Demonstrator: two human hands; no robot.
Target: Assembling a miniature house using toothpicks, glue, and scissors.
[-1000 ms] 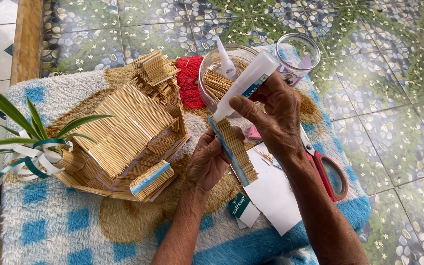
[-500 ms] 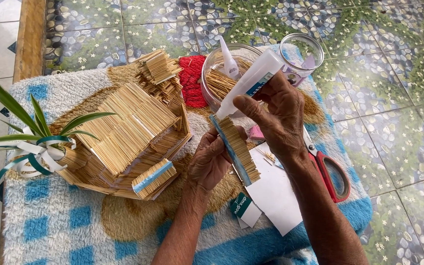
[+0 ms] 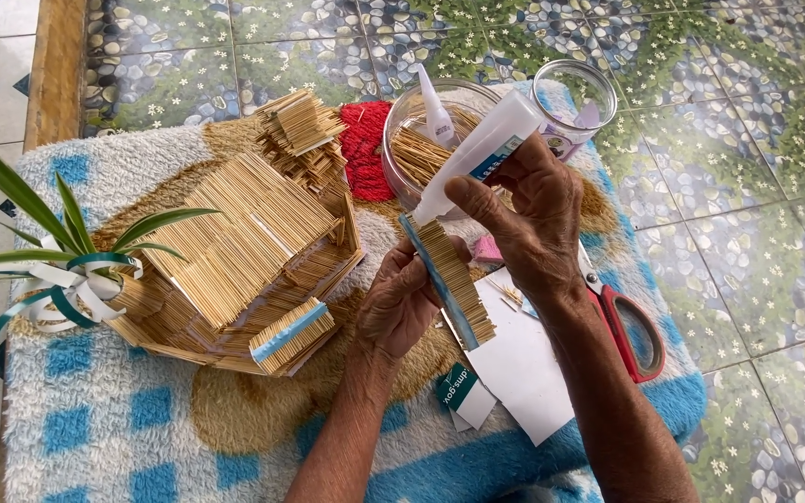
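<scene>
White glue bottle now tilted lower.

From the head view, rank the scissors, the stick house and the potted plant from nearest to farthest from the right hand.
Measured from the right hand, which holds the glue bottle:
1. Scissors, just below and to its right on the mat.
2. Stick house, across to the left, past the left hand.
3. Potted plant, at the far left edge.

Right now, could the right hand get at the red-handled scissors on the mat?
Probably not at once: the right hand is full with the glue bottle, though the scissors lie uncovered just beside its forearm.
</scene>
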